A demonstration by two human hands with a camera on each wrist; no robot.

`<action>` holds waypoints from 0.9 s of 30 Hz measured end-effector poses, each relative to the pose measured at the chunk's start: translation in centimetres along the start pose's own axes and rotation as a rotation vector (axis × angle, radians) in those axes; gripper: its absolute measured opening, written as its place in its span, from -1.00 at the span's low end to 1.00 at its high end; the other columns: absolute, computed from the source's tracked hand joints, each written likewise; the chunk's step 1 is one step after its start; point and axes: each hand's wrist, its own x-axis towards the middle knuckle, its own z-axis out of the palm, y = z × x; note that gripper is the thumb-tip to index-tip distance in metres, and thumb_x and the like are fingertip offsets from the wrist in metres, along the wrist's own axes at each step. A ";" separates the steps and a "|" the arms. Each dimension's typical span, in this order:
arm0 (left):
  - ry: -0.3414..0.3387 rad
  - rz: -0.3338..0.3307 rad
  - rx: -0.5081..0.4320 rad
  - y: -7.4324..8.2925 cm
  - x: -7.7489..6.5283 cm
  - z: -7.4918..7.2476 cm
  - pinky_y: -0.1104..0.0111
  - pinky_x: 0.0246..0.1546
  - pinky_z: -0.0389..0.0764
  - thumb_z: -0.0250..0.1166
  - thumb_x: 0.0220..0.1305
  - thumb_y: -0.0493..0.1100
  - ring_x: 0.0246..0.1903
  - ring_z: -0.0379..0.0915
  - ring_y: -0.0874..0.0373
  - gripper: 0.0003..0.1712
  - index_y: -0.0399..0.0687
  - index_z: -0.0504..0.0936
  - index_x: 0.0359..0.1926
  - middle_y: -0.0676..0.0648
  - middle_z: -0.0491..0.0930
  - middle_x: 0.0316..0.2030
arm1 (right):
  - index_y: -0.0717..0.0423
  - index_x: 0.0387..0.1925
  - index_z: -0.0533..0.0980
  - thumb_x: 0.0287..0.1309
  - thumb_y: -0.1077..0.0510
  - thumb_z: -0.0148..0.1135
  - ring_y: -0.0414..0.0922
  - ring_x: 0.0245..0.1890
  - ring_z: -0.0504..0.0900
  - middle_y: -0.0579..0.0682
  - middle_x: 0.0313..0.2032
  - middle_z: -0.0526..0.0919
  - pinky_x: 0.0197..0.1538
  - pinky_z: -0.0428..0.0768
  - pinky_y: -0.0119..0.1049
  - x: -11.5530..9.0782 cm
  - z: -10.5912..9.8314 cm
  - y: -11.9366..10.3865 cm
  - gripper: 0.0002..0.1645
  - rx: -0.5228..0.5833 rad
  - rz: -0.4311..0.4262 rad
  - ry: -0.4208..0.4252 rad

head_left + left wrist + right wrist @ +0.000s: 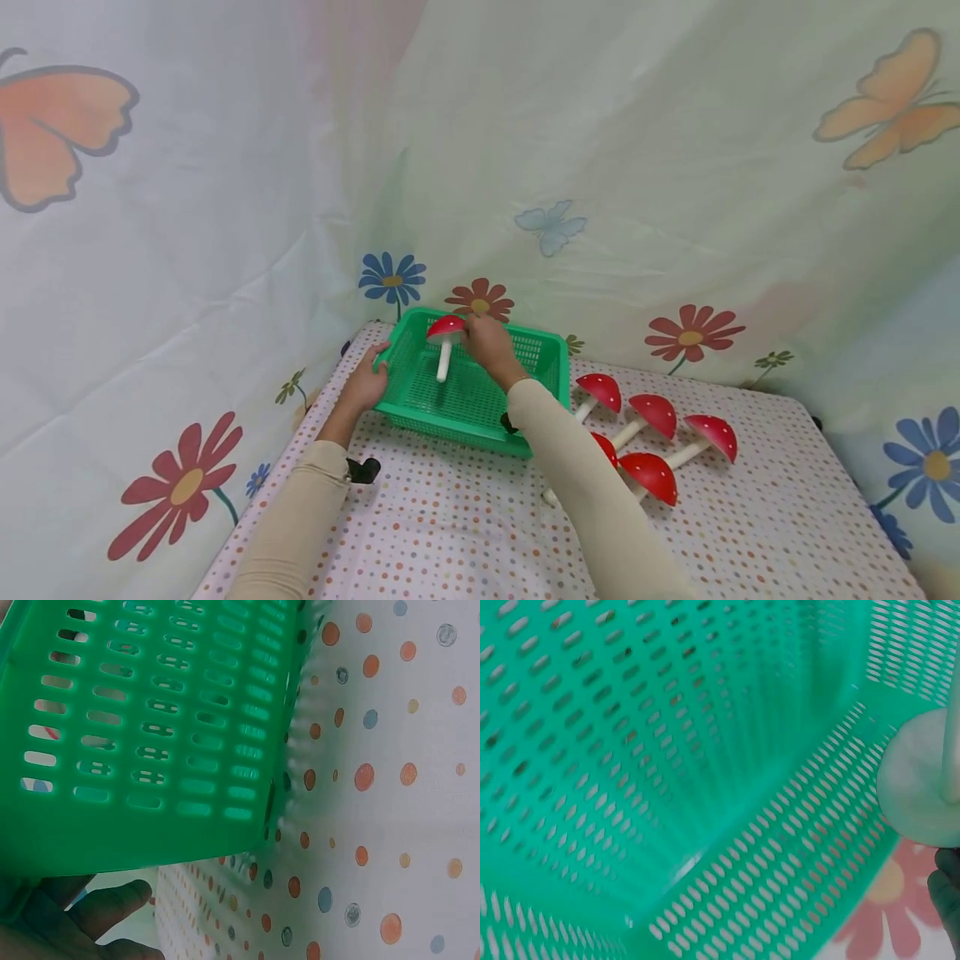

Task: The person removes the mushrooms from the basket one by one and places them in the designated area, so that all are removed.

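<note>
A toy mushroom (444, 354) with a white-dotted red cap and white stem is held by the cap's edge in my right hand (491, 346), over the green plastic basket (465, 433). Its stem points down towards the basket floor. In the right wrist view the pale underside of the mushroom cap (915, 780) shows at the right edge, with dark fingertips (946, 889) just below it. My left hand (366, 382) grips the basket's left rim. The left wrist view shows its fingers (112, 907) by the slotted basket wall (150, 735).
Several more toy mushrooms (652, 417) lie on the dotted tablecloth (465, 533) to the right of the basket, partly behind my right sleeve. A printed curtain (637, 208) with flowers and butterflies hangs behind the table and along its sides.
</note>
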 end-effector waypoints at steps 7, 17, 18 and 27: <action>-0.030 0.003 -0.001 0.5 -0.3 0.4 -0.25 0.27 0.26 -0.24 0.58 0.00 0.39 0.15 -0.35 -0.43 0.31 0.04 0.53 -0.26 0.08 0.51 | 0.21 -0.38 0.54 0.19 0.29 0.25 -0.04 -0.47 0.52 0.09 -0.38 0.63 -0.37 0.55 -0.20 -4.0 -7.0 3.7 -0.94 0.058 0.021 0.159; -0.053 0.000 0.000 0.3 -1.1 -0.9 -0.27 0.28 0.20 -0.32 0.58 -0.01 0.41 0.06 -0.40 -0.41 0.27 -0.07 0.56 -0.33 0.01 0.51 | 0.29 -0.33 0.59 0.16 0.28 0.29 0.05 -0.37 0.63 0.18 -0.36 0.67 -0.24 0.67 -0.03 -12.0 -18.0 7.9 -0.90 0.072 0.155 0.406; -0.052 -0.005 0.001 0.3 -1.2 -1.0 -0.27 0.28 0.20 -0.32 0.58 -0.01 0.41 0.06 -0.40 -0.41 0.28 -0.07 0.56 -0.33 0.01 0.51 | 0.31 -0.32 0.59 0.14 0.29 0.31 0.06 -0.37 0.64 0.19 -0.36 0.67 -0.24 0.68 -0.02 -13.0 -18.8 8.3 -0.89 0.061 0.167 0.425; -0.065 -0.023 0.012 1.1 -1.8 -0.8 -0.24 0.24 0.26 -0.32 0.58 0.00 0.39 0.10 -0.40 -0.40 0.28 -0.09 0.57 -0.36 0.01 0.51 | 0.38 -0.38 0.54 0.06 0.31 0.33 0.13 -0.46 0.59 0.28 -0.41 0.63 -0.42 0.59 -0.10 -23.5 -23.6 12.0 -0.84 -0.054 0.404 0.488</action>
